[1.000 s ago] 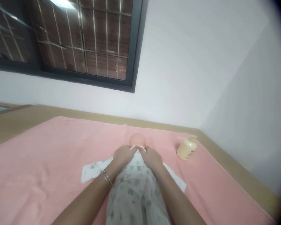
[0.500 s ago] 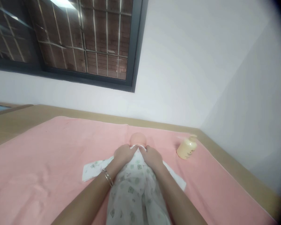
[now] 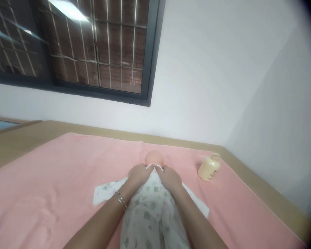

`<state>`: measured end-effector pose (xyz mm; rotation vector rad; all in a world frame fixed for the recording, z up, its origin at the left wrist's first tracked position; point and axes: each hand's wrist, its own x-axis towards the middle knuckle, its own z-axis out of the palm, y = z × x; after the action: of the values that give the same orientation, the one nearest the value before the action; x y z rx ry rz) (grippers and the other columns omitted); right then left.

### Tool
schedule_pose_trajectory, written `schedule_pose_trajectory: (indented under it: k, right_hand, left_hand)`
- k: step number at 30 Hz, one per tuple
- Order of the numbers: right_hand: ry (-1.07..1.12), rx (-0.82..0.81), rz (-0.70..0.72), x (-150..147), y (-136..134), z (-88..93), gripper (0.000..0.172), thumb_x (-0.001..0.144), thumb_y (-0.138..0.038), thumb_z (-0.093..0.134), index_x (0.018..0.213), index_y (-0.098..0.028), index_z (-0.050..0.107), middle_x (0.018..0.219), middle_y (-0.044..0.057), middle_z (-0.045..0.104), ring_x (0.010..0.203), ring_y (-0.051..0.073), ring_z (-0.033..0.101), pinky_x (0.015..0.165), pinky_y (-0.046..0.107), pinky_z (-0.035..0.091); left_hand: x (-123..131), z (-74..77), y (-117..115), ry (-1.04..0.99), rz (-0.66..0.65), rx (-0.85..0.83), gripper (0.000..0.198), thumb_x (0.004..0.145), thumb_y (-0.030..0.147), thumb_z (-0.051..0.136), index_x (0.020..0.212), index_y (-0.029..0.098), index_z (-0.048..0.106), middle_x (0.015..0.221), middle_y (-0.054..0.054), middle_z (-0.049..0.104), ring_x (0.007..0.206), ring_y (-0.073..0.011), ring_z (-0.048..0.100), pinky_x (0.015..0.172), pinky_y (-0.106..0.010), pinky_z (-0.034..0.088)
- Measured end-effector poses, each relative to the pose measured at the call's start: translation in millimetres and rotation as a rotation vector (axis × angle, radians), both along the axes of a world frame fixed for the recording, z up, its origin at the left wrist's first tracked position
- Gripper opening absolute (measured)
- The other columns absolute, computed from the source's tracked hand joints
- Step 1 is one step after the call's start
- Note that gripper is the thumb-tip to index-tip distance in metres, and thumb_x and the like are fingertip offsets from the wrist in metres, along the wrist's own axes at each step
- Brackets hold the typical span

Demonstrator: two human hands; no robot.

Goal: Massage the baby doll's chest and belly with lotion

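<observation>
Both hands (image 3: 140, 174) (image 3: 171, 178) pinch the garment's (image 3: 145, 214) far edge between fingers (image 3: 149, 170); pink cloth (image 3: 75, 166) spreads wide leftward.

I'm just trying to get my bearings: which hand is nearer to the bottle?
The right hand. It is at the garment, left of the bottle and apart from it. The left hand is at the garment too, but farther left.

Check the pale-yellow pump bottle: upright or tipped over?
Upright: the bottle stands base-down on the pink cloth, its pump head on top.
</observation>
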<state>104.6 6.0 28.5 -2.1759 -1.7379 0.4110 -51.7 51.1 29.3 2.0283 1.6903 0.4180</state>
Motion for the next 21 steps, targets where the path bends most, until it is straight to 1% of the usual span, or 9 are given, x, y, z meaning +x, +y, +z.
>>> schedule_pose_trajectory:
  k: [5, 8, 12, 16, 18, 21]
  right_hand:
    - [0.014, 0.004, -0.002, 0, 2, -0.5, 0.07, 0.09, -0.069, 0.02, 0.106, -0.016, 0.063, 0.104, 0.016, 0.068, 0.097, 0.031, 0.063, 0.079, 0.039, 0.045]
    - [-0.002, 0.006, 0.019, -2, 0, 4.0, 0.071, 0.092, -0.066, 0.019, 0.105, -0.014, 0.064, 0.104, 0.017, 0.068, 0.097, 0.031, 0.063, 0.079, 0.039, 0.045]
    - [-0.184, 0.041, 0.083, -13, -14, 15.1, 0.063, 0.098, -0.051, 0.018, 0.103, -0.01, 0.066, 0.101, 0.02, 0.068, 0.095, 0.032, 0.064, 0.08, 0.04, 0.044]
    - [-0.352, 0.094, 0.126, -27, -33, 26.0, 0.052, 0.099, -0.039, 0.025, 0.107, -0.007, 0.065, 0.1, 0.022, 0.067, 0.093, 0.032, 0.063, 0.082, 0.042, 0.043]
    - [-0.355, 0.102, 0.172, -29, -39, 30.1, 0.048, 0.098, -0.036, 0.028, 0.106, -0.007, 0.066, 0.101, 0.022, 0.067, 0.095, 0.032, 0.062, 0.085, 0.041, 0.041]
    - [-0.267, 0.095, 0.214, -23, -39, 32.0, 0.049, 0.098, -0.037, 0.028, 0.101, -0.009, 0.068, 0.1, 0.02, 0.068, 0.095, 0.03, 0.063, 0.084, 0.038, 0.042]
  left_hand:
    - [0, -0.6, 1, 0.012, 0.011, -0.01, 0.073, 0.081, 0.074, 0.025, 0.097, 0.018, 0.069, 0.104, -0.014, 0.071, 0.095, -0.0317, 0.066, 0.078, -0.04, 0.048]
    - [-1, 0.9, -1, 0.022, 0.014, -0.005, 0.073, 0.081, 0.073, 0.025, 0.099, 0.017, 0.069, 0.105, -0.015, 0.071, 0.097, -0.0316, 0.066, 0.079, -0.039, 0.048]
    - [-4, 3.4, -4, 0.032, 0.017, -0.003, 0.072, 0.083, 0.071, 0.024, 0.099, 0.017, 0.068, 0.107, -0.014, 0.071, 0.098, -0.0305, 0.066, 0.077, -0.036, 0.048]
    - [-4, 5.3, -6, 0.063, 0.015, 0.013, 0.07, 0.086, 0.067, 0.022, 0.102, 0.016, 0.068, 0.109, -0.015, 0.07, 0.099, -0.0296, 0.066, 0.077, -0.035, 0.048]
    - [-1, 6.3, -10, 0.092, 0.01, 0.036, 0.07, 0.088, 0.064, 0.02, 0.101, 0.016, 0.068, 0.107, -0.015, 0.07, 0.098, -0.0295, 0.066, 0.078, -0.036, 0.047]
    - [3, 10.6, -19, 0.149, -0.001, 0.091, 0.068, 0.092, 0.057, 0.017, 0.1, 0.013, 0.068, 0.104, -0.017, 0.07, 0.097, -0.0314, 0.065, 0.084, -0.042, 0.045]
